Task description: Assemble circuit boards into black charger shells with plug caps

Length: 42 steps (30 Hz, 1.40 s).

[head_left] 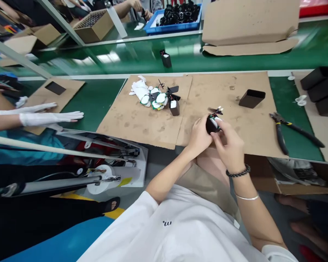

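Over the cardboard's front edge my left hand is wrapped round a small black case. A green circuit board, a white part and thin wires stick out of its open end. My right hand has its fingers closed at the case's right side and on the white part; the fingertips partly cover it. To the left lies a pile of white-and-green circuit assemblies, beside a filled black case. An open black case stands on the cardboard to the right.
Pliers lie at the right, near stacked black cases. White gloves rest by the pile. Another black case sits on the green belt. A co-worker's gloved hands are at the left. Behind stands a blue tray.
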Available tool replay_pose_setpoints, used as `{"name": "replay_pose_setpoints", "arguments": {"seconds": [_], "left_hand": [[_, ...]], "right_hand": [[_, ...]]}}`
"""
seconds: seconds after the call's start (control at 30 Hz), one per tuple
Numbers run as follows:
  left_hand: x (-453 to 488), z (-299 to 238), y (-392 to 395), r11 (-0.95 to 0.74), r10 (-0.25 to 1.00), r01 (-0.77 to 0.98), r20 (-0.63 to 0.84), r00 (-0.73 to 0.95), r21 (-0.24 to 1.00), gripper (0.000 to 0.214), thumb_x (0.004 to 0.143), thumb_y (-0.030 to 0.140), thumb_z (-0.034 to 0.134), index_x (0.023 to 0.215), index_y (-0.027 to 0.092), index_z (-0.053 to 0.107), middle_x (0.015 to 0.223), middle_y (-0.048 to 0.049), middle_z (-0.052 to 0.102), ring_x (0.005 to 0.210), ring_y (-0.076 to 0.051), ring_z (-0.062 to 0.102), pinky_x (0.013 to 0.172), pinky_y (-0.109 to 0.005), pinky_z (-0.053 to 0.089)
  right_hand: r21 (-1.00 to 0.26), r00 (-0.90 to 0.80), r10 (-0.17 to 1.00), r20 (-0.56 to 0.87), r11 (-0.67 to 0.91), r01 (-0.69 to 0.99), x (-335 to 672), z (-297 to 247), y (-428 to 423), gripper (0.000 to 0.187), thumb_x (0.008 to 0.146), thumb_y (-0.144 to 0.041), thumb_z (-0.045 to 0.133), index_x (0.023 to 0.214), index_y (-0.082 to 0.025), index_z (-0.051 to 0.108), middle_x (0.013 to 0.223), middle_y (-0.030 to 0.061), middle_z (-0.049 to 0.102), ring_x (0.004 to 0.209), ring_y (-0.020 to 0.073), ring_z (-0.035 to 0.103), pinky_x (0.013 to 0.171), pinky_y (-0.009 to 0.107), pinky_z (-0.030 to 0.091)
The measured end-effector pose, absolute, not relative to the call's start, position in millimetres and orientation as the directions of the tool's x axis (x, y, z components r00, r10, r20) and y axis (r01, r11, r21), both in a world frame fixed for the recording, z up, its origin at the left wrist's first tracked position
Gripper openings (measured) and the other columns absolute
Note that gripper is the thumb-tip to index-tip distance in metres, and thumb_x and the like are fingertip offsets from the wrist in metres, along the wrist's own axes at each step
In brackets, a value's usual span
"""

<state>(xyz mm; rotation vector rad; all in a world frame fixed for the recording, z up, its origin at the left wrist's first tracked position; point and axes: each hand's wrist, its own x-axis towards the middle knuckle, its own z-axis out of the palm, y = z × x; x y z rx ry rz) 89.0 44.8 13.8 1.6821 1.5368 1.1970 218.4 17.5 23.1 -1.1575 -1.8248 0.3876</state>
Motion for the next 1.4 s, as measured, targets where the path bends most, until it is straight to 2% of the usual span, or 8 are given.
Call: {"name": "replay_pose_setpoints", "arguments": {"seconds": [0.23, 0.43, 0.67, 0.77, 0.9, 1.03, 1.23, 1.4], "left_hand": [[56, 14, 24, -0.257, 0.962, 0.597, 0.261, 0.082, 0.760, 0.056, 0.084, 0.014, 0.063, 0.138, 0.019, 0.047, 0.141, -0.0149, 0.062, 0.133, -0.030, 0.059, 0.117, -0.052, 0.047], [32, 5, 12, -0.296, 0.932, 0.684, 0.358, 0.055, 0.667, 0.036, 0.096, 0.028, 0.058, 0.131, 0.019, 0.053, 0.132, -0.0133, 0.067, 0.130, -0.028, 0.061, 0.113, -0.050, 0.050], [35, 6, 21, -0.318, 0.910, 0.727, 0.412, 0.053, 0.608, 0.028, 0.096, 0.024, 0.055, 0.123, 0.018, 0.058, 0.125, -0.0131, 0.070, 0.125, -0.027, 0.063, 0.110, -0.048, 0.052], [36, 4, 21, -0.321, 0.902, 0.734, 0.429, 0.045, 0.598, 0.026, 0.096, 0.024, 0.056, 0.121, 0.018, 0.060, 0.124, -0.0133, 0.070, 0.124, -0.027, 0.063, 0.110, -0.048, 0.052], [38, 1, 20, -0.294, 0.899, 0.762, 0.437, 0.017, 0.576, 0.025, 0.095, 0.023, 0.056, 0.119, 0.018, 0.061, 0.124, -0.0133, 0.070, 0.124, -0.028, 0.063, 0.110, -0.049, 0.051], [40, 1, 20, -0.286, 0.902, 0.780, 0.431, 0.022, 0.557, 0.025, 0.094, 0.023, 0.056, 0.118, 0.019, 0.062, 0.125, -0.0132, 0.069, 0.125, -0.028, 0.063, 0.112, -0.049, 0.050], [41, 2, 20, -0.272, 0.912, 0.794, 0.408, 0.033, 0.544, 0.023, 0.094, 0.024, 0.056, 0.115, 0.019, 0.064, 0.124, -0.0137, 0.069, 0.121, -0.029, 0.063, 0.111, -0.051, 0.049], [43, 4, 19, -0.290, 0.908, 0.813, 0.414, 0.066, 0.505, 0.021, 0.096, 0.024, 0.053, 0.112, 0.019, 0.064, 0.123, -0.0132, 0.068, 0.121, -0.028, 0.062, 0.114, -0.050, 0.046]], "right_hand": [[-0.458, -0.170, 0.734, 0.657, 0.568, 0.683, 203, 10, 31, 0.027, 0.099, -0.026, 0.058, 0.124, -0.023, 0.069, 0.122, 0.0109, 0.075, 0.109, 0.0236, 0.074, 0.092, 0.034, 0.062], [-0.363, -0.118, 0.604, 0.788, 0.610, 0.704, 214, 36, 26, 0.028, 0.088, -0.019, 0.073, 0.116, -0.025, 0.072, 0.115, 0.0087, 0.078, 0.097, 0.0221, 0.077, 0.084, 0.030, 0.064], [-0.288, -0.210, 0.640, 0.739, 0.582, 0.760, 228, 41, 28, 0.011, 0.090, -0.018, 0.070, 0.101, -0.020, 0.073, 0.097, 0.0091, 0.079, 0.081, 0.0207, 0.077, 0.068, 0.027, 0.061], [-0.328, -0.133, 0.635, 0.761, 0.553, 0.766, 233, 42, 26, 0.016, 0.088, -0.020, 0.073, 0.104, -0.022, 0.073, 0.103, 0.0093, 0.079, 0.091, 0.0220, 0.077, 0.078, 0.029, 0.062], [-0.370, -0.166, 0.699, 0.696, 0.546, 0.751, 239, 43, 21, 0.010, 0.093, -0.022, 0.065, 0.099, -0.024, 0.072, 0.092, 0.0049, 0.079, 0.082, 0.0200, 0.077, 0.071, 0.028, 0.062], [-0.431, -0.055, 0.735, 0.676, 0.455, 0.779, 245, 41, 18, 0.014, 0.092, -0.026, 0.068, 0.105, -0.024, 0.072, 0.104, 0.0083, 0.078, 0.100, 0.0263, 0.075, 0.087, 0.037, 0.062], [-0.425, -0.139, 0.798, 0.587, 0.449, 0.786, 246, 34, 25, 0.013, 0.095, -0.031, 0.061, 0.098, -0.024, 0.072, 0.092, 0.0071, 0.077, 0.081, 0.0224, 0.075, 0.068, 0.032, 0.060], [-0.583, -0.019, 0.827, 0.561, 0.411, 0.701, 249, 35, 25, 0.012, 0.093, -0.032, 0.065, 0.098, -0.024, 0.071, 0.104, 0.0104, 0.077, 0.099, 0.0252, 0.074, 0.087, 0.038, 0.060]]}}
